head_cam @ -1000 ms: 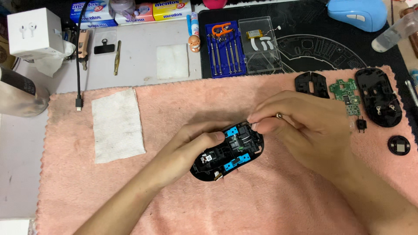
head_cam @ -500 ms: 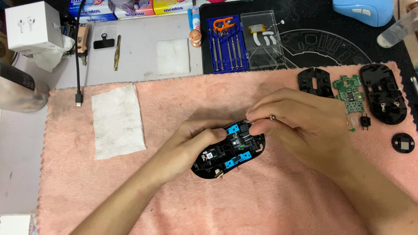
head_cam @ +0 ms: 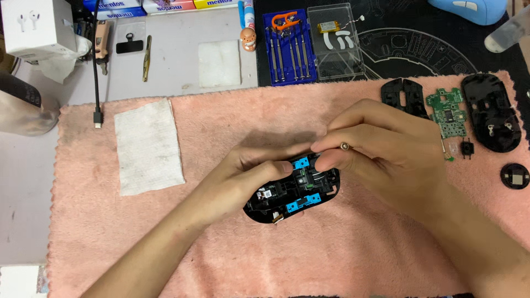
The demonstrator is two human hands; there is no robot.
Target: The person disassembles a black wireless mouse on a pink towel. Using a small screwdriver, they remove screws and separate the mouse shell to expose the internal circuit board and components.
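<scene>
A black opened mouse base [head_cam: 292,193] with blue inner parts lies on the pink towel [head_cam: 342,259]. My left hand [head_cam: 251,176] grips its left side from below. My right hand [head_cam: 386,152] is bunched over the base's front end. Its fingers pinch what looks like a small screwdriver [head_cam: 344,146], of which only the round metal end shows. The tip is hidden by my fingers.
Right of my hands lie a black key cover [head_cam: 406,96], a green circuit board [head_cam: 448,110], a black top shell [head_cam: 491,110] and a round black disc [head_cam: 514,176]. A blue screwdriver case [head_cam: 290,47], a clear box [head_cam: 337,38], white wipes [head_cam: 148,146] and a black cable [head_cam: 96,83] lie farther back and left.
Both hands stay on the mouse base with hardly any shift. The view has drifted slightly, so the things at the back sit higher in the frame.
</scene>
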